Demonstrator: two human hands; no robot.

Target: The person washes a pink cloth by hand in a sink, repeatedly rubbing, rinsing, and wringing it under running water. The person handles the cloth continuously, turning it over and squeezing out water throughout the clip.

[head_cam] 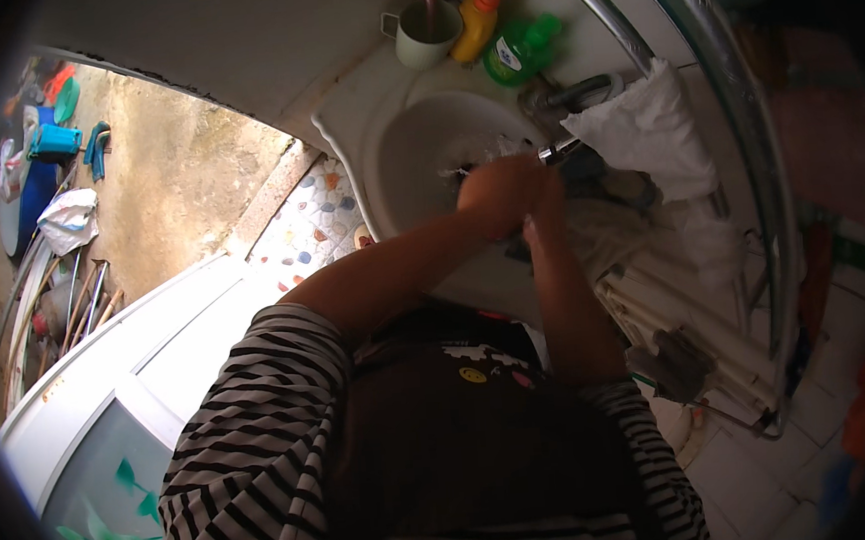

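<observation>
Over the white washbasin [412,140], my left hand [498,190] and my right hand [545,190] are pressed together and overlap. Both are blurred, and their fingers are largely hidden, so I cannot tell whether anything lies between them. Just beside them, at the right, is a chrome faucet [559,150]. Water splashes in the bowl beyond the hands. On the basin's back ledge stand a pale cup [420,45] with a long object in it, a yellow pump bottle [474,28] with an orange top and a green pump bottle [514,55].
A white cloth [648,131] hangs from a metal rail at the right. Below it, a grey glove [676,366] lies by a rack. At the left, a white door [187,317] stands beside a doorway, with poles and a white bag [69,220] outside.
</observation>
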